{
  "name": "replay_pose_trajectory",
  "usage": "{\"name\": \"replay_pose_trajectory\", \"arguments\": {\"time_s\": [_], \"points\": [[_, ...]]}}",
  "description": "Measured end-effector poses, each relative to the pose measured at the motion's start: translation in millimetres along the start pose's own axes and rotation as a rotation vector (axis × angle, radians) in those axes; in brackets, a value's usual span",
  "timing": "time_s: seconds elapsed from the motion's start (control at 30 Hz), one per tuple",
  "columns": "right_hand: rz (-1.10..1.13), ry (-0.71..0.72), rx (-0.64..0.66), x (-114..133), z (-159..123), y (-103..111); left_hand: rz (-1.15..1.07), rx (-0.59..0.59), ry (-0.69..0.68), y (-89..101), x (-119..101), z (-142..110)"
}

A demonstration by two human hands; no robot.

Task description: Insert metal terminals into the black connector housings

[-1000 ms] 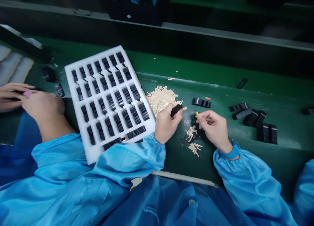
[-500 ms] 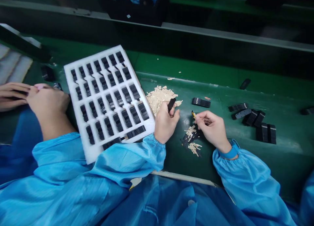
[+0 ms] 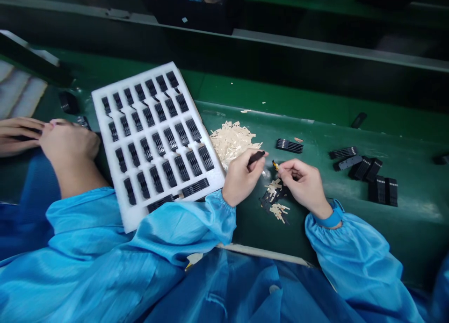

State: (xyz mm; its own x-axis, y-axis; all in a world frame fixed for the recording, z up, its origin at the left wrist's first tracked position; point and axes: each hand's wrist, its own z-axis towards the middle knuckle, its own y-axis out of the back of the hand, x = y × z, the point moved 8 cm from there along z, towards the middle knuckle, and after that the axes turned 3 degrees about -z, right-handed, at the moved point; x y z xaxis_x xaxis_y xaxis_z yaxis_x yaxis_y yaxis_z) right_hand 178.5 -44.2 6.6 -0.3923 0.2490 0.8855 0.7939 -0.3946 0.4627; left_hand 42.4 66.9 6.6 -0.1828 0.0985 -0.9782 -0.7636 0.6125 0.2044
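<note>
My left hand [image 3: 242, 177] is closed around a flat black strip [image 3: 256, 157], just at the near edge of a heap of small cream-coloured slips [image 3: 231, 138]. Facing it, my right hand [image 3: 304, 183] pinches a small black-and-yellow piece [image 3: 275, 165] between thumb and fingertips; its exact kind is too small to tell. A short gap separates the two held pieces. Below them on the green table lies a small pile of cream and black slips [image 3: 274, 194]. Beyond my right hand rests a ribbed black block [image 3: 289, 145], clear of my fingers.
To the left, a white foam tray [image 3: 126, 219] holds rows of black ribbed pieces. Several black blocks [image 3: 365, 168] are grouped at the right on the green table [image 3: 336, 248]. At the far left are another person's hands [image 3: 66, 140]. A raised ledge [image 3: 301, 45] runs along the back.
My left hand has moved right, closer to my right hand, and the black strip has tilted flatter. My right hand keeps its pinch, almost in the same place.
</note>
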Motion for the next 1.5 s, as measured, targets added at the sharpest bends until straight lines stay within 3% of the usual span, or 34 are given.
{"name": "replay_pose_trajectory", "arguments": {"time_s": [0.07,0.13,0.23,0.37,0.6,0.9,0.97,1.03,1.1,1.17,1.27,1.33,1.5], "points": [[-0.015,0.028,0.015,3,0,-1,-0.035,0.163,0.024,-13.2,1,-1],[-0.045,0.063,0.013,7,0,0,-0.020,0.237,0.037,-19.5,3,-2],[-0.139,0.127,-0.031,15,0,3,0.052,0.193,0.028,-16.8,7,0],[-0.262,0.189,-0.179,26,-4,12,0.111,0.117,-0.012,-11.0,6,-1],[-0.190,0.198,-0.044,22,-4,-1,0.203,0.136,-0.147,-14.1,-3,-5],[-0.060,0.040,-0.019,0,-1,-2,0.183,0.177,-0.155,-18.0,-4,-6],[-0.014,-0.002,-0.084,-6,0,2,0.064,0.124,-0.067,-13.1,2,-1],[-0.013,-0.015,-0.191,-9,1,10,-0.131,-0.031,0.053,-0.4,10,3],[-0.102,0.035,-0.258,-4,2,12,-0.336,-0.212,0.130,12.6,15,5],[-0.240,0.145,-0.226,6,3,5,-0.461,-0.285,0.142,16.7,14,5],[-0.367,0.289,-0.093,18,2,-12,-0.510,-0.213,0.156,9.0,8,4],[-0.343,0.309,-0.036,19,1,-16,-0.521,-0.143,0.191,1.8,8,1],[-0.018,0.079,-0.124,2,7,4,-0.537,0.113,0.284,-21.6,14,-5]]}}
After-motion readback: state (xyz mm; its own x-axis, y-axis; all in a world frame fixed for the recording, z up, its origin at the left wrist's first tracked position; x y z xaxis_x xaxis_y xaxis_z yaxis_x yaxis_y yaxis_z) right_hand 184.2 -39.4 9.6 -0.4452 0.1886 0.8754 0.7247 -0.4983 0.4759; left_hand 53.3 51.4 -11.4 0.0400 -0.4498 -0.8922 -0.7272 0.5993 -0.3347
